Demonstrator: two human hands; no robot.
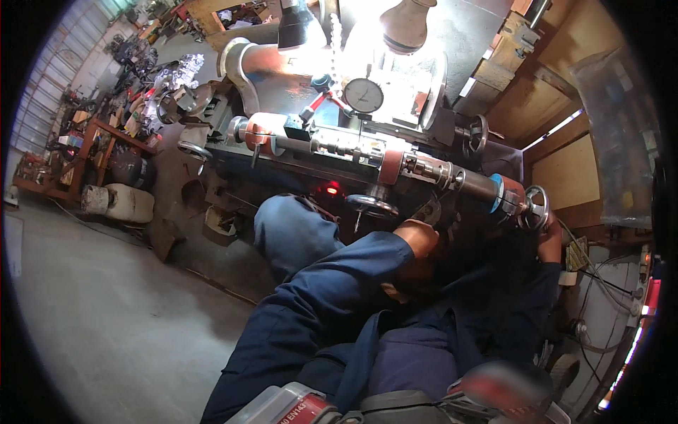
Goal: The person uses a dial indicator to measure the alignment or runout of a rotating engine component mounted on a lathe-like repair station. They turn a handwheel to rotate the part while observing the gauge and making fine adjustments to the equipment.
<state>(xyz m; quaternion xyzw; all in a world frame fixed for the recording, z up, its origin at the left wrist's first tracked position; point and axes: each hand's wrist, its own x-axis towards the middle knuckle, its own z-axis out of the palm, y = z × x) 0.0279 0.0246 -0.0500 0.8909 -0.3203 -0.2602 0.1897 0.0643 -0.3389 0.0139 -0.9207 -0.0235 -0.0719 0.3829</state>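
Observation:
My left hand [418, 238] reaches in below the machine bed, beside a dull curved metal part [429, 212]. Its fingers look curled, but shadow hides what they hold. On the right, my right hand [549, 239] is at the rim of a shiny handwheel [536, 208], its fingers closed round the edge. A long shaft with journals, like a crankshaft [339, 145], lies across the machine between two reddish end heads. Over it stands a round dial gauge [364, 95] with a white face, beside a red-and-black jointed holder [316, 106].
A bright lamp [406, 28] and a dark lamp [298, 28] hang over the machine. Another handwheel [372, 205] juts out at the front, near a red light [332, 189]. A dirty white tank [119, 203] and a rusty frame [92, 159] stand left.

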